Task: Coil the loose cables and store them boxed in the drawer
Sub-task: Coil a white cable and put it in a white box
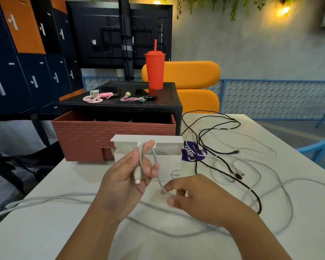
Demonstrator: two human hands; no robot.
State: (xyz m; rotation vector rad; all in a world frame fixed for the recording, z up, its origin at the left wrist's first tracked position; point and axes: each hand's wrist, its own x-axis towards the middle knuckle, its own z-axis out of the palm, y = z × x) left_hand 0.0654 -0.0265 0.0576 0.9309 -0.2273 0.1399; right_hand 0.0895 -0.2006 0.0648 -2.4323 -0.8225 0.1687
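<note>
My left hand (128, 177) is raised palm-up and holds the plug end of a white cable (158, 177), which loops over its fingers. My right hand (191, 196) pinches the same cable a little lower, to the right. The rest of that cable trails across the white table (64, 241). Behind my hands stands an open white box (165, 164), lid flipped up. Behind it a brick-red drawer (86, 136) is pulled out of a black unit (169, 104). A black cable (210, 128) and more white cables (255, 166) lie tangled at the right.
A red tumbler with a straw (155, 72), pink cords (96, 97) and dark phones sit on top of the black unit. A purple sticker (193, 153) lies beside the box. An orange chair (195, 76) stands behind; a blue chair (319, 147) is at the right.
</note>
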